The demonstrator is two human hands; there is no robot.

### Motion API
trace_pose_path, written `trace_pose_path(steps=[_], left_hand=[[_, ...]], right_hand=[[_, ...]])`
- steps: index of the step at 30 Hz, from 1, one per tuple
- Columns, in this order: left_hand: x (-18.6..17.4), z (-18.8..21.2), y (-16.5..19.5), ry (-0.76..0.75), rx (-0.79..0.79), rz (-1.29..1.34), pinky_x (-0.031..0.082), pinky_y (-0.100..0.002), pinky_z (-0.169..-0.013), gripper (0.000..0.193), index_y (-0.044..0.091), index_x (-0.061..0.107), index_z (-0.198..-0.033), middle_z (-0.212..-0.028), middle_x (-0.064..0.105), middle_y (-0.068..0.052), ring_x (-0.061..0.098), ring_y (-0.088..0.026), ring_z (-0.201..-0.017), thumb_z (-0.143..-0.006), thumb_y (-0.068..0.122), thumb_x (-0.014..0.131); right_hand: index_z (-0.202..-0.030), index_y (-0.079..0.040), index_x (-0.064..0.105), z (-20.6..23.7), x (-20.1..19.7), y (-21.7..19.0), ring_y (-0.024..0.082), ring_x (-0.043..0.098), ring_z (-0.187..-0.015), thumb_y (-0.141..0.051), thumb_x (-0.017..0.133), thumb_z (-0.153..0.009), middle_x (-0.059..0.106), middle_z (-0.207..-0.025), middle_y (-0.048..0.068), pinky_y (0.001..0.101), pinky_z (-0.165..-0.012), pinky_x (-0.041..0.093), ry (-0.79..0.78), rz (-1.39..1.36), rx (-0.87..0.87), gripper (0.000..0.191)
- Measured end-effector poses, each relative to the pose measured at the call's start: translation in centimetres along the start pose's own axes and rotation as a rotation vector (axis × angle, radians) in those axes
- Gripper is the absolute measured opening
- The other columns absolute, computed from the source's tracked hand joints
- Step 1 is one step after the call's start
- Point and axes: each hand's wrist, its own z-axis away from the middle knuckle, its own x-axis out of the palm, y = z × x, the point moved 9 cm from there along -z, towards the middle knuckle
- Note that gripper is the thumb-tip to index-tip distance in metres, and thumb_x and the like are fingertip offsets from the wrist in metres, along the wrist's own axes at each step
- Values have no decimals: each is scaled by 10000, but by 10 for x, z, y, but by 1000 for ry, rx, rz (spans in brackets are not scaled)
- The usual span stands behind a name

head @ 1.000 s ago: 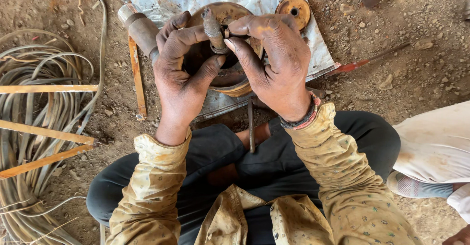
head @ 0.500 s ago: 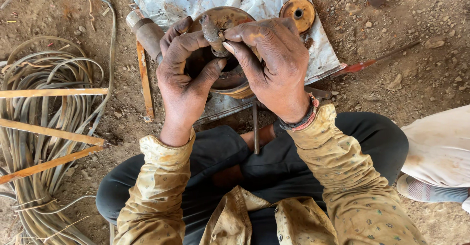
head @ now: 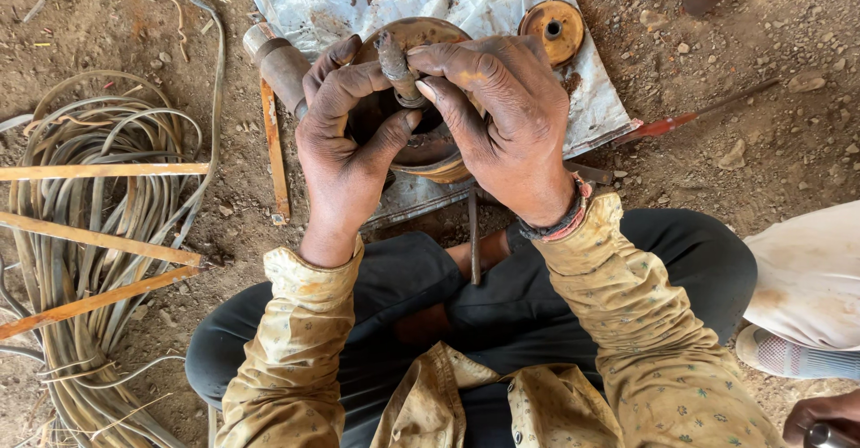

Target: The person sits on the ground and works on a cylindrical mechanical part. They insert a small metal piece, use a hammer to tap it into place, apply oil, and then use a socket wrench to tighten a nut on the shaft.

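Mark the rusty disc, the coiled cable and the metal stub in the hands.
rusty disc [head: 552, 30], head view, flat top face.
coiled cable [head: 85, 233], head view, middle strands.
metal stub [head: 392, 56], head view, exposed upper end.

Grimy, grease-stained hands, left hand [head: 345, 157] and right hand [head: 506, 130]; mustard patterned sleeves [head: 287, 367]; dark wristbands [head: 560, 224]; black trousers [head: 403, 287].

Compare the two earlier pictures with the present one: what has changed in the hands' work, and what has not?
Hardly anything. The left hand and right hand still grip the rusty round metal part and its shaft; only the view has shifted slightly. The cable coil and rusty disc lie unmoved.
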Motion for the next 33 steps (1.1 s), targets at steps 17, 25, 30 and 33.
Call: trace_pose_path(steps=[17,25,30,33], left_hand=[[-4,8,-20,103,-321,308,568,-338,-922,593,156,585,-1209,-1046,583,-1,589,-201,-1034,-717,149,915],[-10,3,12,50,67,-173,474,-418,-1075,437,89,651,-1112,-1229,598,-62,514,-256,-1222,-835,184,975],[-12,2,16,53,102,-122,458,-431,-1114,452,80,639,-1120,-1235,600,-65,515,-264,-1257,-833,164,979],[-12,2,14,45,84,-99,472,-421,-1106,416,83,648,-1099,-1219,622,-64,532,-255,-1249,-844,131,974]], right_hand=[[-1312,-62,606,4,-5,7,107,681,-968,31,737,-1108,709,-1087,37,268,-856,540,56,-154,143,260],[-1282,-43,601,6,2,4,111,684,-1005,27,752,-1130,700,-1089,51,254,-891,541,22,-203,156,225],[-1277,-29,595,8,4,3,115,681,-1027,38,751,-1126,691,-1111,56,253,-921,551,19,-223,159,227],[-1308,-23,596,9,4,2,129,673,-1029,56,743,-1111,682,-1131,70,260,-929,559,20,-228,156,258]])
